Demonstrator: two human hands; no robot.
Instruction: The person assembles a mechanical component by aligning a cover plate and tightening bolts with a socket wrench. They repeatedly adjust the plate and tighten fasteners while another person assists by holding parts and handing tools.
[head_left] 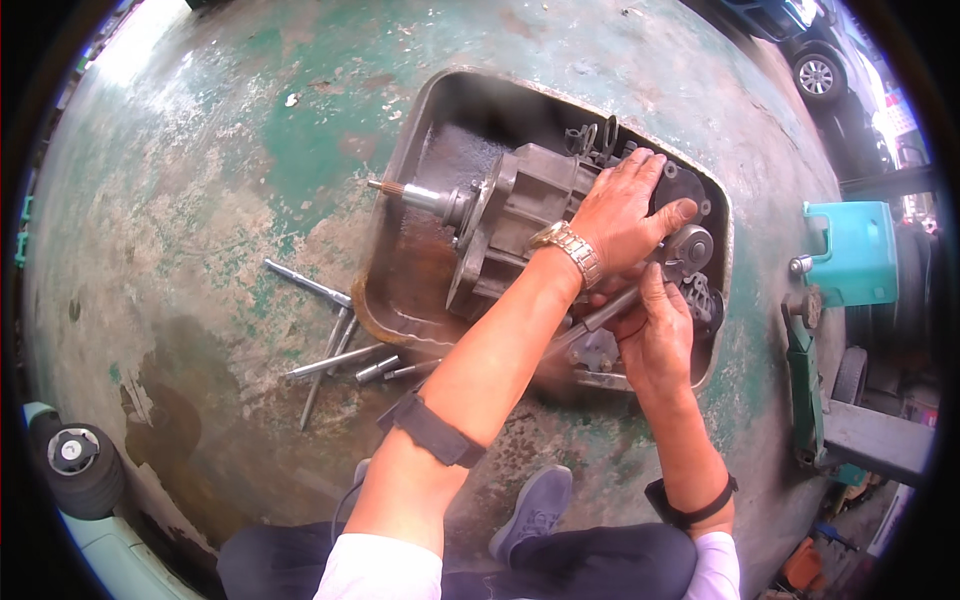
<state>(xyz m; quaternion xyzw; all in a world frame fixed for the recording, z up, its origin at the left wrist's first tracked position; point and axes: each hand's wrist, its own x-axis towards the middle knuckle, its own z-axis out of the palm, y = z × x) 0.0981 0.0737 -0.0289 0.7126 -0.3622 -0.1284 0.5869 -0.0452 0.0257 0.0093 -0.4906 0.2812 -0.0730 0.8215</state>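
A grey cast-metal gearbox (530, 195) lies on its side in a worn metal tray (440, 85), its splined shaft (420, 195) pointing left over the rim. My left hand (630, 205), with a watch at the wrist, rests on the right part of the housing, fingers stretched and thumb apart. Just below it, my right hand (655, 325) has its fingers closed round a grey rod-like metal tool (612, 308) that slants down to the left. The tool's upper end is hidden by the hands. Beside the fingertips sits a round metal part (690, 248).
Several wrenches and socket bars (308, 282) lie on the stained floor left of the tray. A teal plastic box (852, 254) and a green metal stand (805, 385) are on the right. A car wheel (818, 77) shows at the far right.
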